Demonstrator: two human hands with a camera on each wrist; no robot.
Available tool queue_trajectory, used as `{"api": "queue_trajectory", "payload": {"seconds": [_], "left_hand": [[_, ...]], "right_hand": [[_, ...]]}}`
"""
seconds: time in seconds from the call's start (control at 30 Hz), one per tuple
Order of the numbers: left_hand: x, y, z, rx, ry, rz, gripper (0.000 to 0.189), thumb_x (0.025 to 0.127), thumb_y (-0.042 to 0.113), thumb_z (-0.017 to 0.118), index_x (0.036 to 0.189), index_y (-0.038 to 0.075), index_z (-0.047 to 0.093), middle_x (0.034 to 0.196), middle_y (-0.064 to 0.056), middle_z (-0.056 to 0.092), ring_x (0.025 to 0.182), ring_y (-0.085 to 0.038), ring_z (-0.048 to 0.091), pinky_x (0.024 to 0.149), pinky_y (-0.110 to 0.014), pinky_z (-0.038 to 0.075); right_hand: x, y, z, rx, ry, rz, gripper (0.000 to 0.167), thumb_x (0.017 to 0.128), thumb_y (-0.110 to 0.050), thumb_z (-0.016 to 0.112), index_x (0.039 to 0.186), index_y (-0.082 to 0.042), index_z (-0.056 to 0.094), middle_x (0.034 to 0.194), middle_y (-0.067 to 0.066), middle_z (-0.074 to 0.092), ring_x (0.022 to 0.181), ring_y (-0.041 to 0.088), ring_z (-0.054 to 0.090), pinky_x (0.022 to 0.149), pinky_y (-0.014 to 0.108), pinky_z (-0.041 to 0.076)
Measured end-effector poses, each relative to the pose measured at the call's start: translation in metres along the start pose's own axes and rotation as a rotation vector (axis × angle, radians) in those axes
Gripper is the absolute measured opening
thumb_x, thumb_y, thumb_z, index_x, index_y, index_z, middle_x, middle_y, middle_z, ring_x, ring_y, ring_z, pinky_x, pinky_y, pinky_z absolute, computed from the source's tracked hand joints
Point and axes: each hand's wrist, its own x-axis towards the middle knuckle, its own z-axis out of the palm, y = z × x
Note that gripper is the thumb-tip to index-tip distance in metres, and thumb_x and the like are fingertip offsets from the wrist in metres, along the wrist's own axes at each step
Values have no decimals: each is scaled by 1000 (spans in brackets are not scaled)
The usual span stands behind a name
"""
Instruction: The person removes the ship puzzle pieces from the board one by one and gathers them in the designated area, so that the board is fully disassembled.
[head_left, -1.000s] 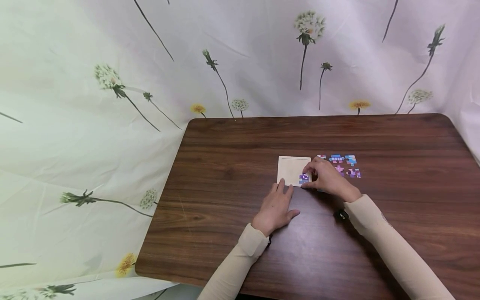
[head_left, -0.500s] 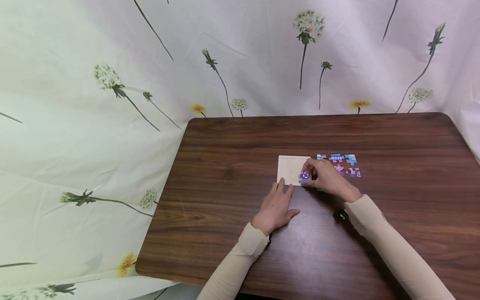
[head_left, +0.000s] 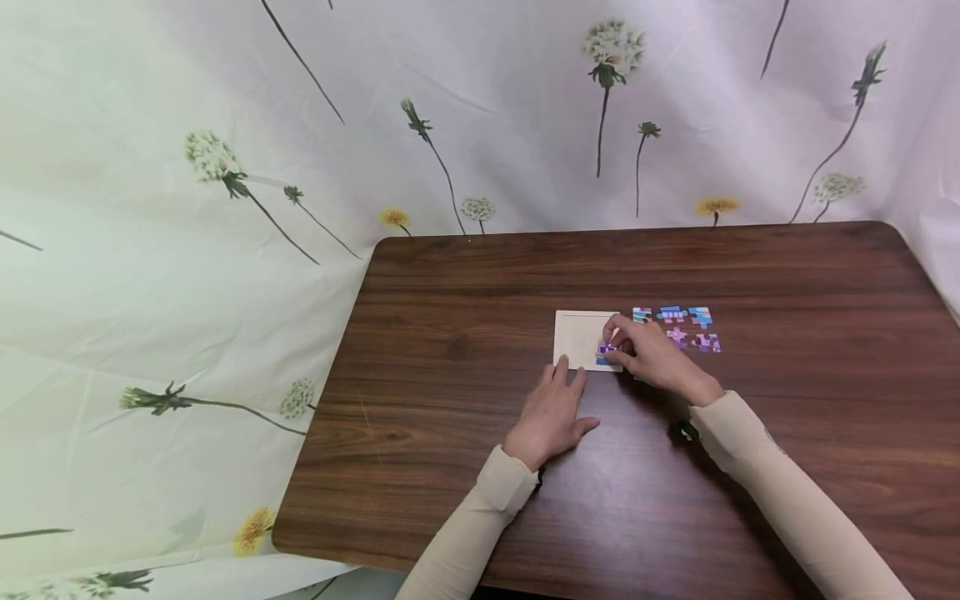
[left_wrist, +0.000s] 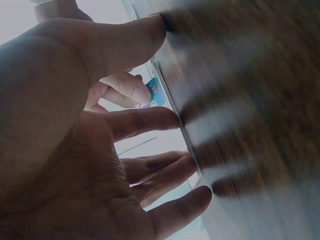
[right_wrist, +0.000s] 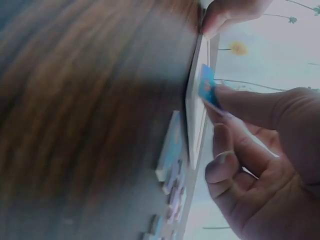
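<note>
A pale, shallow wooden puzzle tray (head_left: 573, 337) lies on the table. My right hand (head_left: 660, 357) is over its lower right corner, with thumb and forefinger pinching a blue and purple jigsaw piece (head_left: 603, 358). In the right wrist view this puzzle piece (right_wrist: 205, 86) is tilted, close above the tray's surface, its far part hidden by the thumb. My left hand (head_left: 550, 415) lies with its fingers spread, fingertips right at the tray's near edge. The left wrist view shows those fingers (left_wrist: 150, 122) straight along the tray's rim, holding nothing.
Several loose jigsaw pieces (head_left: 672, 315) in blue, pink and purple lie in rows right of the tray, partly covered by the right hand. The dark wooden table (head_left: 450, 375) reaches back to a white curtain (head_left: 510, 150) printed with dandelions.
The right thumb has shifted up from the tray's near edge onto the jigsaw piece, which now looks more tilted in its corner. The left hand stays where it was.
</note>
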Motion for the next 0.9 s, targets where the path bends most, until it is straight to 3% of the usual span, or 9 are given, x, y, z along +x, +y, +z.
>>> {"api": "queue_trajectory", "payload": {"seconds": [0.2,0.37,0.5,0.73,0.9], "left_hand": [[0,1,-1,-14,-2,-1,76,95,52,72,154,10,48,160,-21,41,137,-30,49,99,-39,58],[-1,1,-2,-18,-11,-10,76,97,51,70,156,10,47,162,-21,39,139,-31,48,102,-39,57],[-1,1,-3,-24,-15,-12,76,97,51,70,156,10,46,163,-21,38,140,-31,47,101,-40,57],[0,1,-3,-26,-21,-16,75,97,51,70,156,10,47,163,-21,39,139,-32,47,103,-40,56],[-1,1,-2,-44,-24,-18,75,97,50,70,156,10,46,163,-21,39,140,-32,47,103,-41,56]], "right_hand": [[-10,7,-11,8,91,43,19,96,-4,73,111,-7,61,96,10,79,84,20,72,73,34,55],[-20,14,-25,6,161,59,20,95,-5,75,111,-8,63,90,7,78,76,12,66,68,25,51],[-29,21,-33,18,206,89,19,94,-5,76,110,-6,67,90,7,77,77,8,66,72,18,52],[-41,29,-42,22,214,98,18,95,-4,74,112,-5,68,99,12,78,86,18,73,74,16,56],[-51,32,-49,3,219,106,18,97,-6,73,114,-5,68,99,12,78,85,8,71,72,16,55]]}}
